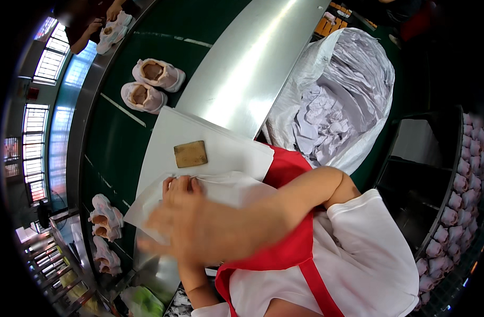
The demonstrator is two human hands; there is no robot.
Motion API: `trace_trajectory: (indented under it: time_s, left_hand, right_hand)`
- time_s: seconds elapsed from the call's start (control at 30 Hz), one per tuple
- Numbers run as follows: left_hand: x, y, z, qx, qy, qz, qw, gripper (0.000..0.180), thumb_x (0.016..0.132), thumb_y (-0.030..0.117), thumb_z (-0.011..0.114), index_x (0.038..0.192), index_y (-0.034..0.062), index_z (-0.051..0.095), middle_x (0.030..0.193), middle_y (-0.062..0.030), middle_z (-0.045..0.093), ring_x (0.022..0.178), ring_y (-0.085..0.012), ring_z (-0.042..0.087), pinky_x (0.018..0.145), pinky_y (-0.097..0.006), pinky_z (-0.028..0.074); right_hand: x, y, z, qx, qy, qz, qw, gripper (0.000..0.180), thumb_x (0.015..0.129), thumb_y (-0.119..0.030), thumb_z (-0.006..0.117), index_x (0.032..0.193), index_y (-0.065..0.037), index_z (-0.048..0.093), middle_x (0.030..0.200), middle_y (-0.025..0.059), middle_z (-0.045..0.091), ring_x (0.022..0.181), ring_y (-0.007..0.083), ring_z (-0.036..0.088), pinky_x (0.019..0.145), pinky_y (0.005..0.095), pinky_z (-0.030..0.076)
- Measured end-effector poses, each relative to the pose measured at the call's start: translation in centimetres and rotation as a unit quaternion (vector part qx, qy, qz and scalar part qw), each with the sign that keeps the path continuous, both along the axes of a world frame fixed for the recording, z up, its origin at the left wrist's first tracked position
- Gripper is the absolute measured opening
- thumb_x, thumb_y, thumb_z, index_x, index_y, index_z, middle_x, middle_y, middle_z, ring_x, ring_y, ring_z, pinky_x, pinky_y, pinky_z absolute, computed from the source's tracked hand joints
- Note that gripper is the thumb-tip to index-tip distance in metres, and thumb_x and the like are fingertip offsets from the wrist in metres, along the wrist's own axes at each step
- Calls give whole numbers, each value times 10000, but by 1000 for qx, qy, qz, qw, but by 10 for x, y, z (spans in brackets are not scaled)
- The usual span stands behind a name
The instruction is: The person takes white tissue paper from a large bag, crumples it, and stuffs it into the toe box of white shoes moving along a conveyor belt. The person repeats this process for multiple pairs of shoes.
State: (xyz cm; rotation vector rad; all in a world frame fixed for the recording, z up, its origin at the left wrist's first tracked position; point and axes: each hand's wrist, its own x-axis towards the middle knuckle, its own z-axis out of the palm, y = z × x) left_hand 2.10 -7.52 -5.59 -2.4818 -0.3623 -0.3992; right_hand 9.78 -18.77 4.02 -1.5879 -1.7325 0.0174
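Two hands cross at the white sheet (229, 184), nearside of the tan block (190, 154)! Left hand (182, 185) curls at its edge, right hand (192, 232) blurs; both grips unclear. Sheet-handling, seemingly; next likely needs a clean pinch.

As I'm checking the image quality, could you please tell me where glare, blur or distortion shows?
In the head view, glare streaks the metal surface; in that view, the right hand is blurred, probably by motion; there too, the green belt bows along its left edge.

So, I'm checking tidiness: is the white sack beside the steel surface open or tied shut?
Open: the white sack gapes wide, showing crumpled paper inside.
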Motion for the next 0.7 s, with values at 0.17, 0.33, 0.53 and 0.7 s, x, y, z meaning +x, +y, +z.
trace_trajectory:
  time_s: [0.17,0.33,0.53,0.7]
  left_hand:
    - [-22,26,-15,-393,-86,-145,904,92,735,17,625,728,49,538,595,-52,456,542,-235,457,742,-389,435]
    - [-19,24,-4,-354,-133,-121,918,124,672,38,659,728,28,549,756,-98,557,751,-279,526,776,-393,427]
    - [-28,33,-6,-369,-126,-127,912,124,676,35,640,704,36,519,762,-106,557,739,-294,542,904,-440,421]
    - [-34,34,-9,-405,-107,-118,900,235,698,7,611,626,45,390,569,-98,388,505,-276,406,550,-357,381]
  right_hand:
    - [-5,-55,84,5,13,289,957,301,713,-112,604,1004,-49,563,831,49,552,755,182,519,595,362,450]
    - [-42,-80,67,-58,-41,189,979,630,715,-232,662,1277,-85,418,924,84,591,840,253,568,732,490,474]
    - [83,-115,8,-118,193,80,971,167,773,-134,582,882,-12,613,730,75,610,665,175,595,603,280,468]
    - [219,-208,-230,-385,177,-449,787,234,770,-147,633,990,-64,634,788,65,658,730,211,638,688,334,492]
